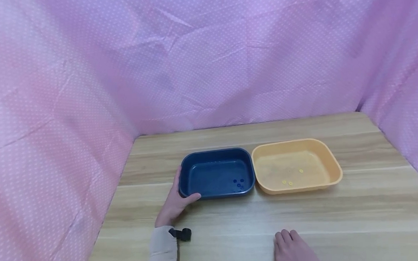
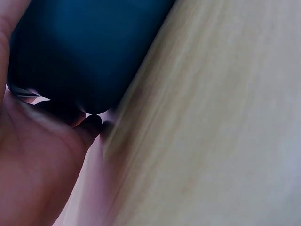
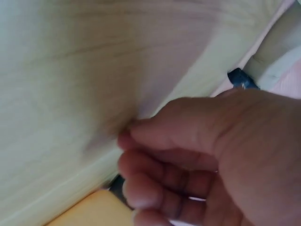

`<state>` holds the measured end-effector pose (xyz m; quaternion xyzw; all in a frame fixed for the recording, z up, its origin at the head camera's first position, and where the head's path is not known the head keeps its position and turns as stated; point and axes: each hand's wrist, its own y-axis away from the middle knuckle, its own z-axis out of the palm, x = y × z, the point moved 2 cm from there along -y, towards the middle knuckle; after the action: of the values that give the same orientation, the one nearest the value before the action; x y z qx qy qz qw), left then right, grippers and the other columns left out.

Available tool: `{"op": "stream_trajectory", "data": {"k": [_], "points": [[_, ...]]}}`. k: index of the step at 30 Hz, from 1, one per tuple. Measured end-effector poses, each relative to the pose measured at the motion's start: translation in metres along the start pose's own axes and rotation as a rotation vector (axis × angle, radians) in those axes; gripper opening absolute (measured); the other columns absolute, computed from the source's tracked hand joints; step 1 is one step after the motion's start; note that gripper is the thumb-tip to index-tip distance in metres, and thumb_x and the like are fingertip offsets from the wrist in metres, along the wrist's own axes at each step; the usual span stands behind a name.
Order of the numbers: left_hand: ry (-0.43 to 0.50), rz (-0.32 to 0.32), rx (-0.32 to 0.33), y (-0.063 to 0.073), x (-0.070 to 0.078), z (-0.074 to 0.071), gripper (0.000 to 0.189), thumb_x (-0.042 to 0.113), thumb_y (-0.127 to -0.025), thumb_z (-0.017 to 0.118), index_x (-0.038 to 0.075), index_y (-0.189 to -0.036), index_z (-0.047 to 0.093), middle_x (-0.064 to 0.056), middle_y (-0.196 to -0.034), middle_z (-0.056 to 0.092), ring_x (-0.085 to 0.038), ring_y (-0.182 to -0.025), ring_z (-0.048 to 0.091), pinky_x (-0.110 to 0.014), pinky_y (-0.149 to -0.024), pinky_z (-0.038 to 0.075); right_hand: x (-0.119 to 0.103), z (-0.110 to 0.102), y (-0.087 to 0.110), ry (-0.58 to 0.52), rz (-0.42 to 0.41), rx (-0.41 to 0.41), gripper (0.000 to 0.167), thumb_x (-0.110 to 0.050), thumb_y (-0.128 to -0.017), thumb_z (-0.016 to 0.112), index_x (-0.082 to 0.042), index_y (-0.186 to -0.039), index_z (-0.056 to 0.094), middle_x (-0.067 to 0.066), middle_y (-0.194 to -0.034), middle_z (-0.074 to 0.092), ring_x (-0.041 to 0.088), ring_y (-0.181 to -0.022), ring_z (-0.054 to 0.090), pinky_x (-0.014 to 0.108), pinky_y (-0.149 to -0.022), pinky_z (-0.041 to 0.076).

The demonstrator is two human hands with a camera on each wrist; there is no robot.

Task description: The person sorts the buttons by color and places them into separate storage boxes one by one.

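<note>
My left hand [image 1: 173, 204] holds the left end of a dark blue rectangular tray [image 1: 213, 195], with the thumb along the near rim and the fingers at its left side. In the left wrist view the blue tray [image 2: 94, 52] fills the top, close against the palm [image 2: 37, 160]. Several small dark blue round pieces [image 1: 239, 185] lie in that tray's near right corner. My right hand [image 1: 293, 251] is near the front of the table, fingers loosely curled. The right wrist view shows the thumb [image 3: 178, 122] close to the index fingertip and nothing between the fingers.
Right beside the blue tray stands a yellow-orange tray [image 1: 335, 174] with small yellow ring-like pieces [image 1: 290, 184] in it. Both are on a wood-grain table [image 1: 237, 232]. Pink dotted cloth [image 1: 205, 67] hangs behind and at both sides. A black band [image 1: 181, 234] circles the left wrist.
</note>
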<state>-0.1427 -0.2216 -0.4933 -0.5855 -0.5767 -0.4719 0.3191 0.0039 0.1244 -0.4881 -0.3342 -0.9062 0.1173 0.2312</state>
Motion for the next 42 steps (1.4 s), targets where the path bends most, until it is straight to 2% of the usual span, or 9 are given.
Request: {"op": "stream_trajectory", "data": {"k": [2,8,13,18,26,31,36,39,42], "points": [[-0.005,-0.015,-0.014,0.004,0.006,0.000,0.111,0.022,-0.082,0.080,0.034,-0.156,-0.003,0.003,-0.162,-0.001,-0.028,-0.147,0.004,-0.058,-0.115,0.007,-0.003,0.000,-0.001,0.025,0.003,-0.017,0.037,0.002,-0.081,0.019,-0.001,-0.063,0.051,0.008,-0.065,0.032,0.021,-0.058,0.036,0.035,-0.051,0.039],[0.000,-0.020,-0.025,0.012,0.019,0.001,0.109,0.023,-0.083,0.079,0.030,-0.157,-0.002,0.001,-0.163,0.000,-0.030,-0.146,0.006,-0.059,-0.114,0.009,0.002,-0.008,-0.005,-0.020,0.107,-0.132,0.012,-0.007,-0.071,0.047,0.000,-0.065,0.055,0.010,-0.067,0.041,0.025,-0.062,0.043,0.041,-0.057,0.042],[0.015,0.007,0.006,0.004,-0.003,0.003,0.110,0.028,-0.080,0.082,0.043,-0.154,0.001,0.008,-0.161,0.003,-0.027,-0.146,0.008,-0.060,-0.114,0.009,0.010,-0.016,-0.012,-0.074,0.123,-0.143,0.009,-0.009,-0.070,0.054,-0.001,-0.066,0.056,0.010,-0.072,0.045,0.026,-0.068,0.046,0.041,-0.056,0.043],[0.027,-0.013,-0.001,0.008,0.010,0.003,0.110,0.023,-0.081,0.081,0.038,-0.155,0.000,0.005,-0.162,0.002,-0.028,-0.146,0.008,-0.059,-0.114,0.008,0.009,-0.017,-0.013,-0.122,0.097,-0.312,0.018,-0.021,-0.069,0.069,-0.004,-0.071,0.063,0.006,-0.073,0.046,0.023,-0.071,0.046,0.039,-0.062,0.044],[0.006,-0.010,-0.017,0.007,0.014,0.001,0.111,0.021,-0.082,0.079,0.031,-0.157,-0.003,0.002,-0.162,0.000,-0.029,-0.146,0.007,-0.057,-0.115,0.009,-0.001,-0.005,-0.005,-0.051,0.093,-0.051,0.013,-0.005,-0.071,0.039,-0.003,-0.061,0.047,0.007,-0.066,0.035,0.021,-0.060,0.036,0.033,-0.049,0.034],[0.024,0.001,0.019,0.000,-0.002,0.001,0.113,0.022,-0.080,0.082,0.037,-0.156,0.000,0.008,-0.161,0.002,-0.025,-0.146,0.005,-0.058,-0.115,0.006,-0.001,-0.007,-0.003,-0.086,0.116,-0.185,0.016,-0.013,-0.074,0.046,0.001,-0.069,0.052,0.010,-0.071,0.041,0.023,-0.066,0.042,0.036,-0.054,0.043],[0.065,0.007,0.021,-0.001,-0.005,0.002,0.113,0.026,-0.077,0.084,0.039,-0.155,0.002,0.011,-0.160,0.004,-0.024,-0.145,0.008,-0.058,-0.114,0.008,0.012,-0.011,-0.007,-0.258,0.211,-0.406,0.024,-0.022,-0.079,0.066,0.001,-0.086,0.062,0.011,-0.086,0.053,0.026,-0.082,0.053,0.044,-0.067,0.051],[0.063,0.009,0.015,-0.002,-0.004,0.001,0.113,0.026,-0.078,0.083,0.038,-0.156,0.001,0.011,-0.161,0.004,-0.024,-0.145,0.009,-0.057,-0.115,0.008,0.032,-0.013,-0.012,-0.489,0.375,-0.358,0.007,-0.015,-0.083,0.069,-0.010,-0.085,0.064,-0.001,-0.084,0.055,0.016,-0.080,0.055,0.037,-0.069,0.052],[0.047,0.007,0.010,-0.002,-0.002,0.000,0.114,0.023,-0.079,0.083,0.036,-0.156,0.000,0.009,-0.161,0.002,-0.024,-0.146,0.007,-0.057,-0.115,0.008,0.059,-0.015,-0.018,-0.909,0.611,-0.277,0.002,-0.014,-0.089,0.067,-0.015,-0.088,0.066,-0.009,-0.084,0.059,0.007,-0.077,0.056,0.029,-0.067,0.051]]}}
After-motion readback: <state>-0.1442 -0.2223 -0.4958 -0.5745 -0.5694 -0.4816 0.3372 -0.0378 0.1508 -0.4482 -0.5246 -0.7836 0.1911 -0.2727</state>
